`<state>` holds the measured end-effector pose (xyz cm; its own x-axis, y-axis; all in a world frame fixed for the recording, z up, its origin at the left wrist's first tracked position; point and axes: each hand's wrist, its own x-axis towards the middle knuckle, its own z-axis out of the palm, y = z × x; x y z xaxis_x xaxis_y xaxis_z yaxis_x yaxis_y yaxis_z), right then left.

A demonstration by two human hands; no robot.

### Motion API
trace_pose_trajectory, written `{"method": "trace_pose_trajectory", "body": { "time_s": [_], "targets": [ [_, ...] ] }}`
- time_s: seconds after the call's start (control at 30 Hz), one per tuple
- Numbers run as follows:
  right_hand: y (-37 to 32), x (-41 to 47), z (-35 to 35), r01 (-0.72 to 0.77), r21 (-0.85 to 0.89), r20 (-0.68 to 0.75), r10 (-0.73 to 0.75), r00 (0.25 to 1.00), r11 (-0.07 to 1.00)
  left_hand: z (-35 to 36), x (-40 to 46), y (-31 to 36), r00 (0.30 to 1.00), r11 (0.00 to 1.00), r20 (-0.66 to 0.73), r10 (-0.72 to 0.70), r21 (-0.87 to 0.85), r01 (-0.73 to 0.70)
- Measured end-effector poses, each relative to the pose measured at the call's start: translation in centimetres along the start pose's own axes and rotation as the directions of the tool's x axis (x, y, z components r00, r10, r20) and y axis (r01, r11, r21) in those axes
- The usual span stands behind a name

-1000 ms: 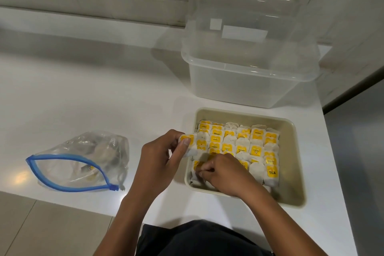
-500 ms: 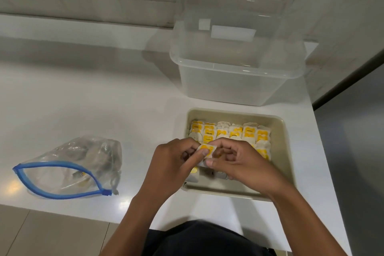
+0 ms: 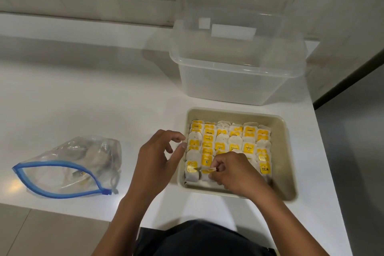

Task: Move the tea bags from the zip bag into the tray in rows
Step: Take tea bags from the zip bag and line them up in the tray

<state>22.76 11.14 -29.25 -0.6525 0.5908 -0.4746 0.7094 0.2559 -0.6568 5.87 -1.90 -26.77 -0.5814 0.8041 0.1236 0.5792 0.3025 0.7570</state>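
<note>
A beige tray (image 3: 280, 151) on the white counter holds several rows of tea bags (image 3: 228, 139) with yellow tags. My right hand (image 3: 234, 172) is inside the tray at its near edge and pinches the yellow tag of a tea bag (image 3: 209, 170) in the front row. Just left of the tray hovers my left hand (image 3: 158, 156), its fingers loosely curled and holding nothing. The clear zip bag (image 3: 68, 168) with a blue zipper lies open at the left, a few tea bags still inside.
A large clear plastic box (image 3: 236, 68) with a lid stands behind the tray. The counter's right edge (image 3: 318, 141) runs close beside the tray, and its front edge lies just below the zip bag. A tiled wall rises behind.
The tea bag that both hands held above the tray is now down in the front row. My left hand has let go and drawn back to the tray's left side.
</note>
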Motion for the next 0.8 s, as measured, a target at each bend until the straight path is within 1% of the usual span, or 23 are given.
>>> {"method": "trace_pose_trajectory", "body": {
  "time_s": [0.17, 0.3, 0.5, 0.6, 0.8],
  "targets": [
    [-0.1, 0.4, 0.5, 0.037, -0.102, -0.063, -0.043, 0.997, 0.994, 0.0, -0.3, -0.1, 1.0, 1.0, 0.015, -0.004, 0.005, 0.004],
    [-0.2, 0.4, 0.5, 0.001, -0.166, -0.094, -0.017, 0.995, 0.986, 0.1, -0.3, -0.2, 1.0, 1.0, 0.022, -0.006, -0.001, 0.006],
    [-0.2, 0.8, 0.8, -0.088, -0.205, -0.02, 0.086, 0.996, 0.975, 0.0, -0.1, -0.1, 1.0, 1.0, 0.024, 0.004, 0.013, -0.004],
    [-0.4, 1.0, 1.0, -0.114, -0.178, -0.006, 0.115, 0.993, 0.977, 0.0, -0.1, 0.0, 1.0, 1.0, 0.021, 0.009, 0.009, -0.009],
    [-0.9, 1.3, 1.0, -0.121, -0.169, -0.011, 0.121, 0.993, 0.978, 0.0, -0.2, -0.2, 1.0, 1.0, 0.026, -0.004, 0.006, 0.003]
  ]
}}
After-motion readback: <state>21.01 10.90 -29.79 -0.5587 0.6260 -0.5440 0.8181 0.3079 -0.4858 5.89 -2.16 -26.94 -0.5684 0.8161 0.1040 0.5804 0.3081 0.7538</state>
